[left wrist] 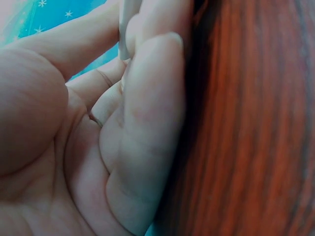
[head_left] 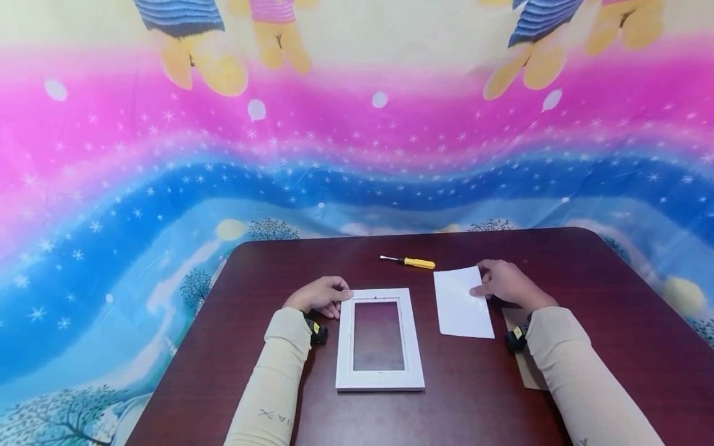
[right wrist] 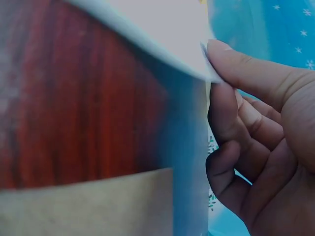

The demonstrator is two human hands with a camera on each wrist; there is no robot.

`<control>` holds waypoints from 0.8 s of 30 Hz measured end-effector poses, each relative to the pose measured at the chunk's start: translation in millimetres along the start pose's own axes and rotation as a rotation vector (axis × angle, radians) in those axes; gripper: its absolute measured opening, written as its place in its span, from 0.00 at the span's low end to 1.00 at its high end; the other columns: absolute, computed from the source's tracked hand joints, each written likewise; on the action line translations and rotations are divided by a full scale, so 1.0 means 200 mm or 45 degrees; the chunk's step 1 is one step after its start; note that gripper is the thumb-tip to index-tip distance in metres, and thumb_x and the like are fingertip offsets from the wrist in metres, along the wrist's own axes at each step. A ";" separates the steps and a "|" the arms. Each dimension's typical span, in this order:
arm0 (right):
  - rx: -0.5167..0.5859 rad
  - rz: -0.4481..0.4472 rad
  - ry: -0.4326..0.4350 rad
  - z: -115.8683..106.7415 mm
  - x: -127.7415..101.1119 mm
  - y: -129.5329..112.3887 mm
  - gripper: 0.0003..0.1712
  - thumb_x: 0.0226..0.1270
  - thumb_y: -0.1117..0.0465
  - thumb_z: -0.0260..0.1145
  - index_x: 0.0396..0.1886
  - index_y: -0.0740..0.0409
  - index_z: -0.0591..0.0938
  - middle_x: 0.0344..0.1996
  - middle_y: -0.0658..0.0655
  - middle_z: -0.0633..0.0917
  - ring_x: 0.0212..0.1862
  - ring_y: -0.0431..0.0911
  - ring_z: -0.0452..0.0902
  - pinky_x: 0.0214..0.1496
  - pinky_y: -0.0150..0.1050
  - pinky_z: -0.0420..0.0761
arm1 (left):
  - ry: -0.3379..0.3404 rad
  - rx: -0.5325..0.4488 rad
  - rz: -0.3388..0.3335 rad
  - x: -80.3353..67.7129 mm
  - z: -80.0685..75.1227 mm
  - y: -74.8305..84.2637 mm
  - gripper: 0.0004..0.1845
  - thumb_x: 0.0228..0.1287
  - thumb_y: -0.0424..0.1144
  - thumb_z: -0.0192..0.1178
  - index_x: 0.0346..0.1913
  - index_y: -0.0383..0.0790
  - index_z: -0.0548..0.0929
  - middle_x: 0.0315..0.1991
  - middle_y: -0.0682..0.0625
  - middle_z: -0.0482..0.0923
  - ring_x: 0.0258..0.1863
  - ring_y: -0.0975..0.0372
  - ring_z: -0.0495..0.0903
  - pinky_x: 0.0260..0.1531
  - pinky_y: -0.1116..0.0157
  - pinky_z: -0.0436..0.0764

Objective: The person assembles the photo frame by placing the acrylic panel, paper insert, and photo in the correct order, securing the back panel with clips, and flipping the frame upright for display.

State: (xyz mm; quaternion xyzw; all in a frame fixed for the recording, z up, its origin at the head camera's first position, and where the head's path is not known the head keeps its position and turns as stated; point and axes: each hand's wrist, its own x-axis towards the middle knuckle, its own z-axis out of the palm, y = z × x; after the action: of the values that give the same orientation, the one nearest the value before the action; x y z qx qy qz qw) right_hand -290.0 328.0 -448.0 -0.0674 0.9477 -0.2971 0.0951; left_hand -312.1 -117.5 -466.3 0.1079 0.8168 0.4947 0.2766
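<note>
A white picture frame (head_left: 415,347) lies on the dark red table, its inner pane showing the tabletop colour through it. My left hand (head_left: 323,296) pinches the frame's far left corner, thumb on top and fingers at the side. In the left wrist view the curled fingers (left wrist: 152,98) lie close to the wood, with only a sliver of the white frame (left wrist: 127,29) visible. My right hand (head_left: 510,284) pinches the right edge of a white sheet of paper (head_left: 463,303). The right wrist view shows that sheet (right wrist: 162,29) between thumb and fingers, lifted off the table.
A yellow-handled screwdriver (head_left: 418,263) lies beyond the frame and the sheet. Under the right wrist a brown flat board (head_left: 530,370) rests on the table (head_left: 268,266), partly hidden by the sleeve. A colourful printed cloth (head_left: 357,155) hangs behind the table.
</note>
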 end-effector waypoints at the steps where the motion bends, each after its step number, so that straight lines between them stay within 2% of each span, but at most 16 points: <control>1: 0.009 -0.002 -0.007 -0.01 0.00 0.00 0.45 0.57 0.51 0.76 0.64 0.72 0.66 0.23 0.54 0.80 0.27 0.46 0.77 0.34 0.43 0.74 | 0.000 -0.001 -0.002 0.00 0.00 0.00 0.14 0.67 0.46 0.63 0.45 0.39 0.78 0.28 0.42 0.78 0.19 0.56 0.82 0.21 0.62 0.83; 6: 0.036 -0.041 0.001 -0.01 0.00 -0.01 0.35 0.59 0.52 0.74 0.56 0.70 0.71 0.22 0.53 0.76 0.25 0.46 0.72 0.32 0.42 0.70 | 0.006 0.001 -0.002 0.00 0.00 0.00 0.15 0.67 0.47 0.63 0.45 0.39 0.78 0.28 0.42 0.78 0.19 0.56 0.82 0.21 0.62 0.83; 9: 0.057 -0.066 0.017 0.00 -0.02 0.00 0.28 0.62 0.56 0.73 0.53 0.68 0.73 0.22 0.54 0.71 0.24 0.47 0.66 0.30 0.42 0.69 | 0.007 -0.001 -0.005 -0.01 0.00 0.00 0.15 0.67 0.47 0.63 0.45 0.39 0.78 0.28 0.42 0.78 0.19 0.56 0.82 0.21 0.62 0.83; 12: 0.086 -0.085 0.022 0.01 -0.02 0.00 0.22 0.63 0.60 0.71 0.50 0.67 0.74 0.22 0.54 0.70 0.24 0.48 0.65 0.28 0.42 0.69 | 0.006 -0.002 -0.007 -0.01 0.00 0.01 0.15 0.67 0.47 0.63 0.45 0.39 0.78 0.28 0.42 0.78 0.19 0.56 0.82 0.21 0.62 0.83; 15: 0.102 -0.097 0.031 0.02 -0.03 0.01 0.22 0.64 0.62 0.69 0.53 0.67 0.75 0.25 0.56 0.74 0.26 0.49 0.69 0.30 0.42 0.72 | 0.005 -0.001 -0.008 -0.01 0.00 0.01 0.15 0.67 0.47 0.63 0.45 0.39 0.78 0.28 0.42 0.78 0.19 0.56 0.82 0.22 0.62 0.83; 19: 0.102 -0.093 0.044 0.03 -0.02 0.02 0.25 0.66 0.63 0.67 0.59 0.71 0.73 0.35 0.58 0.80 0.35 0.49 0.75 0.35 0.42 0.77 | 0.000 -0.005 -0.003 -0.02 0.00 0.01 0.14 0.67 0.47 0.63 0.45 0.38 0.78 0.27 0.42 0.78 0.19 0.56 0.82 0.21 0.62 0.83; 24: 0.121 -0.091 0.052 0.03 -0.02 0.03 0.29 0.67 0.64 0.65 0.64 0.74 0.69 0.40 0.61 0.81 0.39 0.51 0.77 0.39 0.44 0.78 | -0.005 -0.019 0.000 -0.01 0.00 0.01 0.14 0.68 0.46 0.62 0.45 0.38 0.78 0.26 0.42 0.78 0.19 0.56 0.82 0.20 0.63 0.82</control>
State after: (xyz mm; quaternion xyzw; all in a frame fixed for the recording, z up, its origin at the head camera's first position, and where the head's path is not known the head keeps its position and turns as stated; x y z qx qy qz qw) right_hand -285.7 329.9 -455.9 -0.0905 0.9313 -0.3463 0.0679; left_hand -310.0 -118.1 -463.5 0.1071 0.8125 0.5005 0.2790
